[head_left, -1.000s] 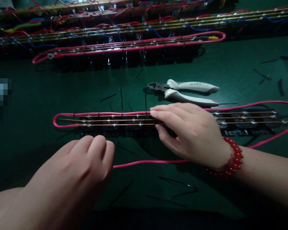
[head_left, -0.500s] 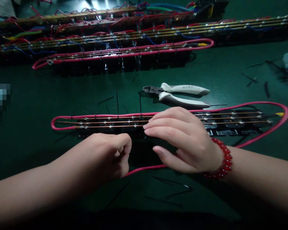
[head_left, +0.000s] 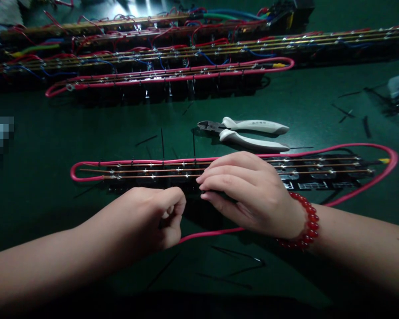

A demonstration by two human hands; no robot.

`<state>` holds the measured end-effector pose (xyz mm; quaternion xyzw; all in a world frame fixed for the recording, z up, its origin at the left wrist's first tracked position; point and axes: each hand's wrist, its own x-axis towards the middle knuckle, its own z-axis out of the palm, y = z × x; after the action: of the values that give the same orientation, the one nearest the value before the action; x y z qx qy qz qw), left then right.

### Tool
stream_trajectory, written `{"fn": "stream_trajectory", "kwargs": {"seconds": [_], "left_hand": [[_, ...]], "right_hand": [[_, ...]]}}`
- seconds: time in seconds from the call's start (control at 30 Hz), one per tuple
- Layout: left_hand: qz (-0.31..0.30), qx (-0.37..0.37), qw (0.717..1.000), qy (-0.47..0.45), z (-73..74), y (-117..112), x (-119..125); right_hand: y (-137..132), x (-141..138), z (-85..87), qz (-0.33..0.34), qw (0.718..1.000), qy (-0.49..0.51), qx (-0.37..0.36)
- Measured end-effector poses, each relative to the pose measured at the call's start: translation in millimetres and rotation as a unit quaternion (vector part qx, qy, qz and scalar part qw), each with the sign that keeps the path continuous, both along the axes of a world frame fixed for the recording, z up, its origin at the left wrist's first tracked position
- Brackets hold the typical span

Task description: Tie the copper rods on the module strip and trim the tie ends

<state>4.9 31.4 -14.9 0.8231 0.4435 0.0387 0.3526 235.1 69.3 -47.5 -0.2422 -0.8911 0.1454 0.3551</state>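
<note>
A long black strip-shaped assembly (head_left: 306, 182) lies crosswise before me, with thin copper rods along its top and bright solder spots. Red cable (head_left: 146, 162) runs along its far side, held by black cable ties, and loops round both ends. My left hand (head_left: 156, 217) is closed at the near edge, left of centre. What its curled fingers hold is hidden; red cable emerges beside its lower edge. Over the middle of the strip, my right hand (head_left: 246, 192), wearing a red bead bracelet, has thumb and fingertips nearly together at the near edge. Something small and dark shows between them, too unclear to name.
White-handled side cutters (head_left: 249, 130) lie just beyond the strip. A finished-looking red-cabled strip (head_left: 166, 76) and several longer wired assemblies (head_left: 286, 43) lie across the back. Loose black tie pieces (head_left: 239, 254) are scattered on the green surface (head_left: 46, 128).
My right thumb has risen toward the fingertips, closing the gap. My left hand has shifted slightly right, toward the right fingertips. The view has moved a little.
</note>
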Motion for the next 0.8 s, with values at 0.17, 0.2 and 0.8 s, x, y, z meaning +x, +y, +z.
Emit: {"fn": "stream_trajectory", "kwargs": {"seconds": [0.17,0.2,0.8], "left_hand": [[-0.016,0.078,0.997,-0.021,-0.7,-1,-2],[-0.033,0.128,0.991,-0.030,-0.2,1,-4],[-0.044,0.356,0.925,0.123,-5.5,20,-5]], "right_hand": [[1,1,3.3,0.017,1.000,0.020,-0.008],[1,1,4.6,0.022,0.999,0.027,-0.012],[-1,10,14.8,0.032,0.998,0.047,-0.027]]}}
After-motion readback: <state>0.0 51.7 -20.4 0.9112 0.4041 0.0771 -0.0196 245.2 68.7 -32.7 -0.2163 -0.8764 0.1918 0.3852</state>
